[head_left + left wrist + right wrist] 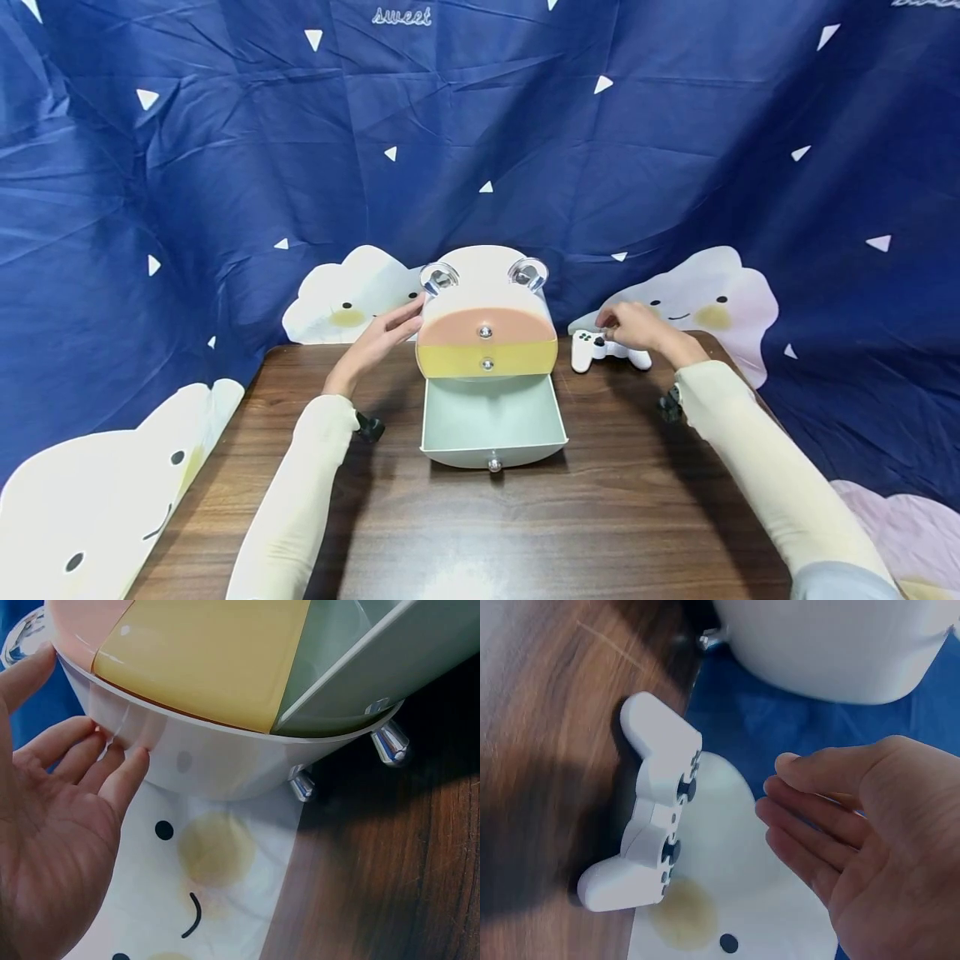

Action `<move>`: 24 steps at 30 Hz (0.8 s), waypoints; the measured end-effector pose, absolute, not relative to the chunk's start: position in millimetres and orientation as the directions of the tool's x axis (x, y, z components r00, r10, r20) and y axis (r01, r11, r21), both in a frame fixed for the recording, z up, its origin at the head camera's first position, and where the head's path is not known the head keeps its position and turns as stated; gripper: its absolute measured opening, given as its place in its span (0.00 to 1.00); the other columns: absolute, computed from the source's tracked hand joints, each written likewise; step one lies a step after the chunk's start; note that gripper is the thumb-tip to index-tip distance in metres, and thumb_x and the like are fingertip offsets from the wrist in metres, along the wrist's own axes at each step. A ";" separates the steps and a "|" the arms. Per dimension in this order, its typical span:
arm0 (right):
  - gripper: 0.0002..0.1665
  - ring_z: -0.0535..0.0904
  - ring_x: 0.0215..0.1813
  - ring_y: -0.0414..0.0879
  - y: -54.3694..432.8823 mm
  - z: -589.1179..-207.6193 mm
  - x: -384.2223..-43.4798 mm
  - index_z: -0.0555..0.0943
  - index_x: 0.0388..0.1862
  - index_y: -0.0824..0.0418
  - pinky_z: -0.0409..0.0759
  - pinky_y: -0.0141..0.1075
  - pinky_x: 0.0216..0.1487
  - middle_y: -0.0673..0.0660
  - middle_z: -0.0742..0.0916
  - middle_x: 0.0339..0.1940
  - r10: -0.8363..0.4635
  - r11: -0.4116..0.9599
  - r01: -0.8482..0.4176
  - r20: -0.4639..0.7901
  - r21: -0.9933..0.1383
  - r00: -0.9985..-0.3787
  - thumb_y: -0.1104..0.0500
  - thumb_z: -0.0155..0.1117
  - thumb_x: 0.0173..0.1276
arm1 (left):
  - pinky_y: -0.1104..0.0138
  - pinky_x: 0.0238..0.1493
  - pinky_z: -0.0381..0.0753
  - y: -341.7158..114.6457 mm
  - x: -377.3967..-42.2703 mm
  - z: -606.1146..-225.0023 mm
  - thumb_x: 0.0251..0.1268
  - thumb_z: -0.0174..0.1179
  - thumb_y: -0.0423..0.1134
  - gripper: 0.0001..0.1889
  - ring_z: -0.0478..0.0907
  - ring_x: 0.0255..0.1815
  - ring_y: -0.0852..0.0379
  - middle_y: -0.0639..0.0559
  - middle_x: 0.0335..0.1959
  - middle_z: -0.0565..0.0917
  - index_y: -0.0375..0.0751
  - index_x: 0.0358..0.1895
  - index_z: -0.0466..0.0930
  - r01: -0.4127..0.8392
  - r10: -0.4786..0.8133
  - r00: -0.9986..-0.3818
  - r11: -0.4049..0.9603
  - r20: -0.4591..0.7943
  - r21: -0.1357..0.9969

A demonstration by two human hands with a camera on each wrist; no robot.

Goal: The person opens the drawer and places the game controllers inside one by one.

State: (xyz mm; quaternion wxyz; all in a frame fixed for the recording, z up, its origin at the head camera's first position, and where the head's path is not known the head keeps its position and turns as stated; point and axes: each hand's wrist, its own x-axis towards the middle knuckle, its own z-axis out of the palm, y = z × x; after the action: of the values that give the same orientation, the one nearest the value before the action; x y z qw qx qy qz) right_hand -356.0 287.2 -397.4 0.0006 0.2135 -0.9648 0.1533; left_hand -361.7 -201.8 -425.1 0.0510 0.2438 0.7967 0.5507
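Observation:
A small drawer cabinet (pixel 483 287) with a white body and two silvery round ears stands on the table. Its pale green bottom drawer (pixel 487 421) is pulled out and holds nothing, while the orange drawer (pixel 457 325) and yellow drawer (pixel 450 360) are pushed in. My left hand (pixel 378 337) rests its fingertips against the cabinet's left side, fingers extended, as the left wrist view shows. Over at the right, a white game controller (pixel 583 354) lies on the table. My right hand (pixel 889 817) hovers by it with fingers loosely bent, holding nothing.
The brown wooden table (pixel 495 525) ends just behind the cabinet and controller. A dark blue curtain (pixel 480 108) with white clouds and triangles hangs behind it. Short silvery feet (pixel 302 785) hold the cabinet up.

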 end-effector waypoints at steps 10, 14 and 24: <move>0.21 0.86 0.55 0.65 297.0 -417.0 -378.9 0.86 0.53 0.71 0.83 0.57 0.60 0.68 0.91 0.49 -0.393 0.895 -0.385 0.010 -0.224 -0.920 0.69 0.66 0.58 | 0.53 0.86 0.60 -201.1 -363.8 -426.6 0.84 0.57 0.53 0.33 0.55 0.88 0.54 0.56 0.87 0.61 0.51 0.85 0.62 0.319 0.452 -0.873 0.249 0.181 0.914; 0.24 0.84 0.49 0.63 297.8 -425.1 -380.8 0.85 0.53 0.70 0.83 0.56 0.55 0.68 0.90 0.47 -0.388 0.901 -0.381 0.007 -0.207 -0.922 0.69 0.66 0.54 | 0.54 0.86 0.60 -200.9 -362.9 -425.8 0.84 0.57 0.53 0.33 0.55 0.88 0.56 0.58 0.87 0.61 0.53 0.85 0.61 0.312 0.454 -0.873 0.244 0.175 0.918; 0.25 0.81 0.43 0.56 313.6 -481.1 -416.3 0.81 0.50 0.66 0.81 0.55 0.48 0.62 0.87 0.40 -0.383 0.900 -0.367 -0.026 -0.235 -0.923 0.67 0.69 0.49 | 0.53 0.86 0.60 -203.0 -362.8 -426.8 0.84 0.56 0.51 0.33 0.55 0.88 0.54 0.56 0.87 0.60 0.51 0.85 0.61 0.312 0.460 -0.869 0.224 0.182 0.923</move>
State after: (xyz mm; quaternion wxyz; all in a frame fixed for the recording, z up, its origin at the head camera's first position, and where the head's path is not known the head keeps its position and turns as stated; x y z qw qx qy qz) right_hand -416.3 313.6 -481.1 -0.0359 0.1927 -0.9740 0.1138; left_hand -362.8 -203.0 -426.8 0.0650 0.2475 0.7796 0.5716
